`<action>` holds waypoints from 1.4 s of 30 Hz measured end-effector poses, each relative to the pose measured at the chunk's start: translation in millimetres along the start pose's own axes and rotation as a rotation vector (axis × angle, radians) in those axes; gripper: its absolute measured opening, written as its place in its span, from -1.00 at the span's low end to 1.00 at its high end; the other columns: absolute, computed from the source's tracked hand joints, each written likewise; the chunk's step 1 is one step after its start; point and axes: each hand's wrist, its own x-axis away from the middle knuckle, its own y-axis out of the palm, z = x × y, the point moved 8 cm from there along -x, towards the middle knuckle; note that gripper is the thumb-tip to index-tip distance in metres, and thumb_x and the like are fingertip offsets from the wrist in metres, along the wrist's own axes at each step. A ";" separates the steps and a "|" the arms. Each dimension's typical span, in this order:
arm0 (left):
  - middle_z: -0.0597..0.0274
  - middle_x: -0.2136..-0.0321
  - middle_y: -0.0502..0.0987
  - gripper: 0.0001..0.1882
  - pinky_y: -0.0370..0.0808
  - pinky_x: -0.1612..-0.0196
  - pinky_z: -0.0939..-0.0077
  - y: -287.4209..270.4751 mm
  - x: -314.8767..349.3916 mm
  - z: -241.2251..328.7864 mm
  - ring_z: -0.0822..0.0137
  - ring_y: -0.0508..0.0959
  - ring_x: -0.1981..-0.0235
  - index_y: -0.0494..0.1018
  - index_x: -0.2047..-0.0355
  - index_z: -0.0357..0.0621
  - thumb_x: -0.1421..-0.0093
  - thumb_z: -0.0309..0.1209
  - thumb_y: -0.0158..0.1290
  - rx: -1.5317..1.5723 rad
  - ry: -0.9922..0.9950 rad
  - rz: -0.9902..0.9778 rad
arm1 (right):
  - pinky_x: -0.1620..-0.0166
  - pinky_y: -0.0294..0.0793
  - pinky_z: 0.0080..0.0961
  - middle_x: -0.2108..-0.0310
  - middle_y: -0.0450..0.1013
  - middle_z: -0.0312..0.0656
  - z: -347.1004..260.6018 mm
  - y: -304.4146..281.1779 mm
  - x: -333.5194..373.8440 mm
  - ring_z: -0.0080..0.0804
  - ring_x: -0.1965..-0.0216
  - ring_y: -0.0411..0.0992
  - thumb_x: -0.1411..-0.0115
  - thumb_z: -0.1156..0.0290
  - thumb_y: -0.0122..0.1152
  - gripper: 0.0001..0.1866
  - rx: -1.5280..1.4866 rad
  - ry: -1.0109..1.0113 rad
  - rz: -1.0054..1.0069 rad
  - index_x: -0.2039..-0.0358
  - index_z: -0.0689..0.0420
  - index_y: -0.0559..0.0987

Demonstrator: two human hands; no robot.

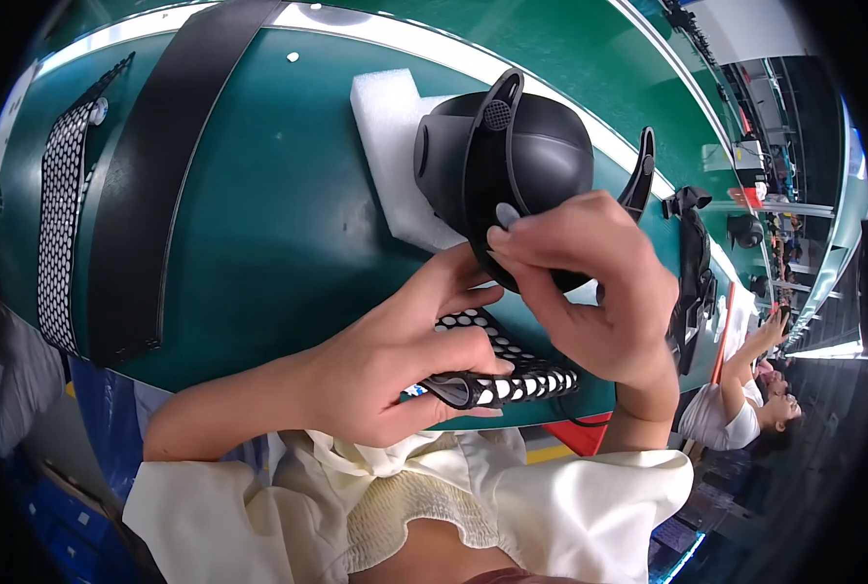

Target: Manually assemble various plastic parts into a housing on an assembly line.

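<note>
A black rounded shell (pixel 551 146) with curved bands rests against a white foam block (pixel 380 146). One band carries a round textured pad (pixel 497 116). My right hand (pixel 599 282) is over the shell's near side, thumb and forefinger pinched together at the band. A small pale grey disc (pixel 507 214) shows just beyond those fingertips; whether they hold it or it sits on the band, I cannot tell. My left hand (pixel 395 360) grips a folded black strip (pixel 526 384) covered in white dots, below the shell, with its forefinger and thumb reaching toward the band.
To the left, a wide black flat strip (pixel 161 185) and another white-dotted strip (pixel 61 214) lie on the green table (pixel 268 195). A small white bit (pixel 293 56) lies near the far edge. Black straps (pixel 692 263) are at right. Another person (pixel 745 409) sits further right.
</note>
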 end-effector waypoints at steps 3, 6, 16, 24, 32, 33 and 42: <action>-0.14 0.04 0.00 -0.80 0.10 -0.07 0.27 -0.5 -1.6 2.3 -0.04 0.14 0.01 0.35 0.37 -0.23 0.07 -0.59 0.02 0.007 -0.007 -0.019 | 0.47 0.18 -0.58 0.45 0.41 -0.29 -17.2 2.9 6.3 -0.48 0.50 0.31 0.25 0.49 0.12 -0.67 0.277 -0.258 -0.048 0.35 0.22 0.42; -0.09 0.14 0.07 -0.76 0.18 0.02 0.30 -1.9 -2.6 5.6 0.01 0.21 0.14 0.35 0.36 -0.24 0.11 -0.59 0.04 -0.083 0.013 -0.022 | 0.44 0.10 -0.60 0.48 0.44 -0.32 -21.4 9.3 17.5 -0.57 0.44 0.34 0.10 0.38 0.07 -0.78 0.450 -0.382 0.017 0.38 0.15 0.42; -0.10 0.06 0.03 -0.75 0.16 -0.03 0.23 -1.9 -2.0 -3.1 -0.02 0.20 0.04 0.39 0.33 -0.25 0.10 -0.56 0.04 0.033 -0.006 0.030 | 0.37 0.44 -0.28 0.30 0.39 0.02 -20.0 11.5 22.0 -0.12 0.36 0.41 0.13 0.52 0.17 -0.58 0.139 -0.465 -0.020 0.23 0.16 0.25; -0.10 0.08 0.07 -0.74 0.17 -0.03 0.20 -1.0 -1.2 -9.6 -0.01 0.16 0.01 0.40 0.34 -0.20 0.13 -0.53 0.11 0.055 -0.042 0.014 | -0.03 0.15 -0.25 0.26 0.36 0.19 11.4 -14.3 15.6 -0.15 0.07 0.30 0.06 0.43 0.18 -0.39 -0.239 0.018 -0.104 0.06 0.37 0.11; -0.10 0.01 0.02 -0.73 0.17 -0.04 0.14 -4.0 -5.4 -7.1 -0.01 0.09 -0.07 0.44 0.36 -0.20 0.17 -0.56 0.13 0.023 -0.048 0.030 | -0.01 0.15 -0.29 0.14 0.27 0.01 26.4 -28.3 18.3 -0.05 0.00 0.20 0.15 0.64 0.07 -0.94 0.038 0.284 -0.081 0.60 0.24 0.40; -0.10 0.01 0.02 -0.73 0.17 -0.04 0.14 -3.1 -5.8 -6.0 -0.01 0.09 -0.07 0.44 0.36 -0.20 0.17 -0.56 0.13 0.026 -0.044 0.022 | 0.00 0.16 -0.31 0.15 0.27 -0.02 24.3 -29.3 15.7 -0.07 -0.01 0.20 0.16 0.67 0.06 -0.92 0.073 0.238 -0.093 0.59 0.23 0.40; -0.11 -0.01 -0.02 -0.72 0.14 -0.05 0.12 -2.2 -7.3 -5.9 -0.03 0.08 -0.08 0.44 0.36 -0.20 0.17 -0.55 0.13 0.052 -0.064 0.015 | 0.01 0.19 -0.31 0.18 0.29 -0.04 30.2 -30.8 17.5 -0.08 0.01 0.21 0.15 0.68 0.06 -0.90 0.039 0.236 -0.049 0.56 0.23 0.39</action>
